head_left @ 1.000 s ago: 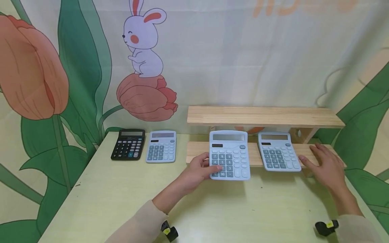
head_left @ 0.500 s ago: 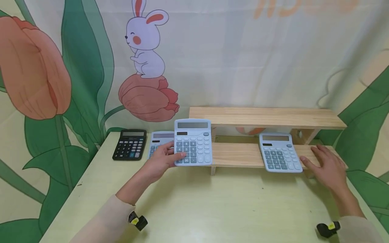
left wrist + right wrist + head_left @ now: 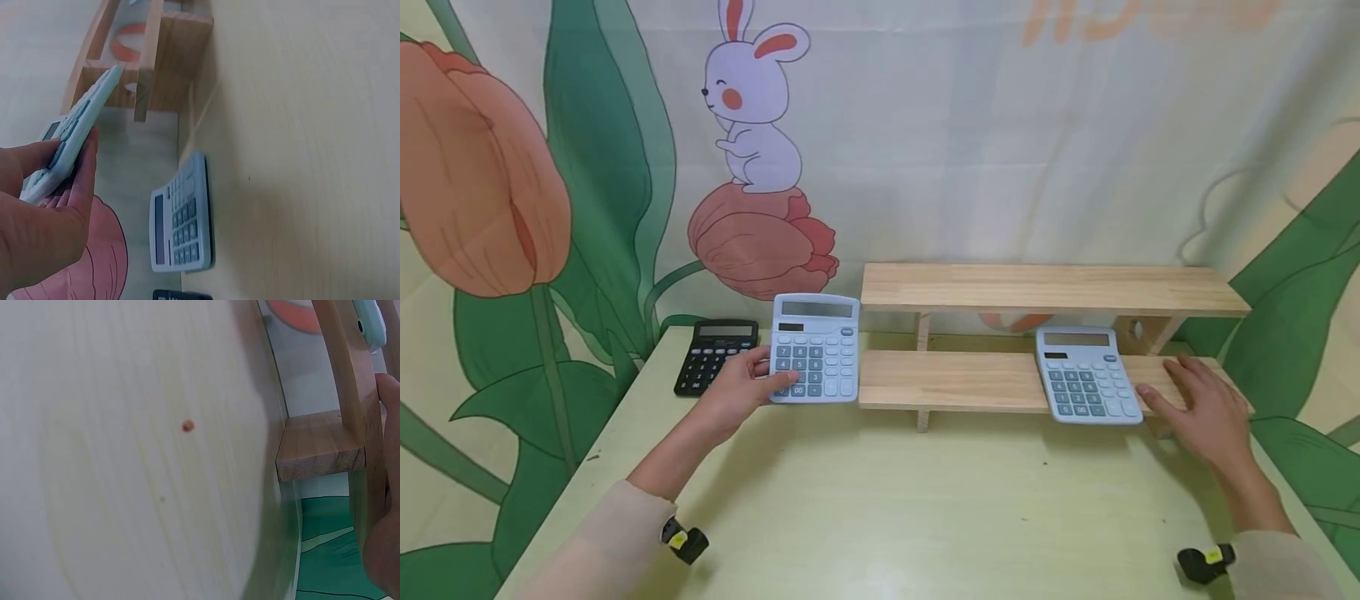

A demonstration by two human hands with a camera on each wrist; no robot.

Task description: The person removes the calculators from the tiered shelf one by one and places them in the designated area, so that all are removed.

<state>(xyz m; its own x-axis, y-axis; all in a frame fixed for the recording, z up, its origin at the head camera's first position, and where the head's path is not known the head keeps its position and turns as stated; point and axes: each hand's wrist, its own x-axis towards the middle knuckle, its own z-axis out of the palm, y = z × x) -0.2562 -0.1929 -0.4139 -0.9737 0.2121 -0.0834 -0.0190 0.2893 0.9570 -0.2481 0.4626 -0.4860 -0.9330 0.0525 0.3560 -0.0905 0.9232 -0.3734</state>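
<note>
My left hand [image 3: 736,389] holds a light blue calculator [image 3: 815,350] by its left edge, thumb over the keys and fingers behind. The left wrist view shows this held calculator [image 3: 78,128] raised above the table, and a second light blue calculator [image 3: 181,219] standing on the table below it. In the head view the held one hides that second calculator. My right hand [image 3: 1206,408] rests on the right end of the lower board of a wooden shelf [image 3: 955,379], fingers spread. Just left of its thumb, another light blue calculator [image 3: 1087,375] leans on that board.
A black calculator [image 3: 707,354] stands at the table's back left, partly behind my left hand. The shelf's upper board [image 3: 1052,287] runs above the lower one. Behind the pale table [image 3: 925,508] hangs a printed curtain [image 3: 925,150].
My left hand has carried the light blue calculator leftward from in front of the shelf to over the one on the table. The right hand has stayed in place.
</note>
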